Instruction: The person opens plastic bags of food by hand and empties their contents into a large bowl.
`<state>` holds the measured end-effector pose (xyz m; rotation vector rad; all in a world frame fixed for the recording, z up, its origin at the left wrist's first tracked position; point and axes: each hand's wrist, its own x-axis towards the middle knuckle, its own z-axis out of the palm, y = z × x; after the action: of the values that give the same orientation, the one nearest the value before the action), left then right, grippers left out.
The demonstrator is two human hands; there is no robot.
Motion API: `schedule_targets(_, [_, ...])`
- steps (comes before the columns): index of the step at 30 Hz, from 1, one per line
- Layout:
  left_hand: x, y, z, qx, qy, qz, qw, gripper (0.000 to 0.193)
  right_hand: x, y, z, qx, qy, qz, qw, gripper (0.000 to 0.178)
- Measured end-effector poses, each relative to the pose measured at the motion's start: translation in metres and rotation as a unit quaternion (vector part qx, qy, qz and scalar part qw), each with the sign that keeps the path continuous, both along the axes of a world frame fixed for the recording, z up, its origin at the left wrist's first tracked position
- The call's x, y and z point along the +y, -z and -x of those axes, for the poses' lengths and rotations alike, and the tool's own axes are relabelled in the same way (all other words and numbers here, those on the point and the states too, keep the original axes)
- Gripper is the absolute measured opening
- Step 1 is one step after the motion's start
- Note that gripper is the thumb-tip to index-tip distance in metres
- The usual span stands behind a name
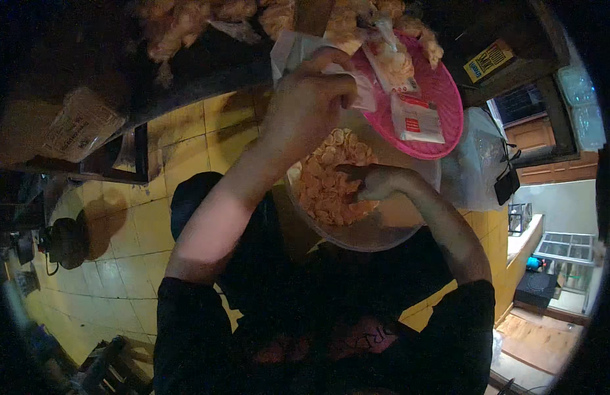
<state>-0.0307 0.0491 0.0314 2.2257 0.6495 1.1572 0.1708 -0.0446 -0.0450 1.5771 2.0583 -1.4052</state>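
Observation:
My left hand (318, 85) is closed on a whitish plastic bag (365, 95), above the far side of a large pale tub (364, 245). Round, thin, orange-yellow chips (328, 174) fill the tub's left part. Into them reaches my right hand (379, 183), fingers curled around some chips, the fingertips partly hidden in shadow. Just beyond the hands, a pink woven plastic basket (450, 108) holds a clear packet of chips (390, 66) and a white packet with a red label (417, 120).
Several filled chip bags (176, 33) lie along the dark table (206, 66) ahead. A yellow-and-black box (488, 61) sits at the far right. Beside the tub stands a large translucent plastic bag (473, 168). A cardboard carton (81, 125) is at the left, above yellow floor tiles (120, 283).

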Motion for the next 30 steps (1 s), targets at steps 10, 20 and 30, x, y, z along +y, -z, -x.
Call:
schedule_targets(10, [0.004, 0.022, -0.013, 0.051, -0.029, -0.037, 0.998, 0.009, 0.006, 0.118, -0.006, -0.178, -0.129, -0.050, 0.974, 0.099])
schedule_targets(20, [0.006, 0.030, -0.028, 0.050, 0.008, 0.020, 0.999, 0.015, -0.038, 0.085, 0.011, 0.108, 0.286, 0.368, 0.878, 0.050])
schedule_targets(30, [-0.009, 0.031, -0.025, 0.091, 0.039, 0.038, 0.994, 0.019, -0.030, -0.024, -0.003, 0.009, -0.023, -0.035, 0.999, 0.039])
